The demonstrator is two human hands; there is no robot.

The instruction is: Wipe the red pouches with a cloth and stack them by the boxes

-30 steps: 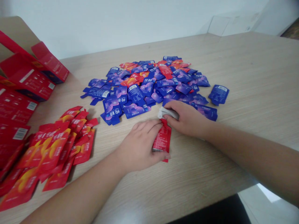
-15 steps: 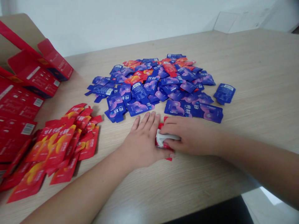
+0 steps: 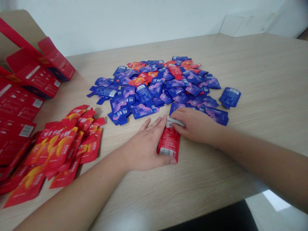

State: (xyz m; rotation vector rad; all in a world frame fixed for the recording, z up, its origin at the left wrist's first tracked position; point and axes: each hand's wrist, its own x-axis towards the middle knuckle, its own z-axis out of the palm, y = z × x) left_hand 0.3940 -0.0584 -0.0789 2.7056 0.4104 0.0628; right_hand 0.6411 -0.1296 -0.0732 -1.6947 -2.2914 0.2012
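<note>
A red sachet (image 3: 169, 141) lies flat on the table in front of me, its printed back with a barcode facing up. My left hand (image 3: 146, 146) rests with fingers stretched out along its left side, the thumb across its lower edge. Bunched in my right hand (image 3: 192, 123) is a pale grey-white cloth (image 3: 175, 121), pressed against the top end of the sachet. Just beyond my hands spreads a heap of blue and purple sachets (image 3: 156, 86), with several red-orange sachets (image 3: 175, 71) mixed in.
To the left, a pile of red and orange sachets (image 3: 62, 144) lies on the wooden table (image 3: 260, 96). Open red cardboard boxes (image 3: 21, 99) stand at the far left. A white wall (image 3: 144, 25) runs along the back.
My right hand has moved the cloth away from me, up to the sachet's top end, uncovering its printed back. My left hand has shifted only slightly.
</note>
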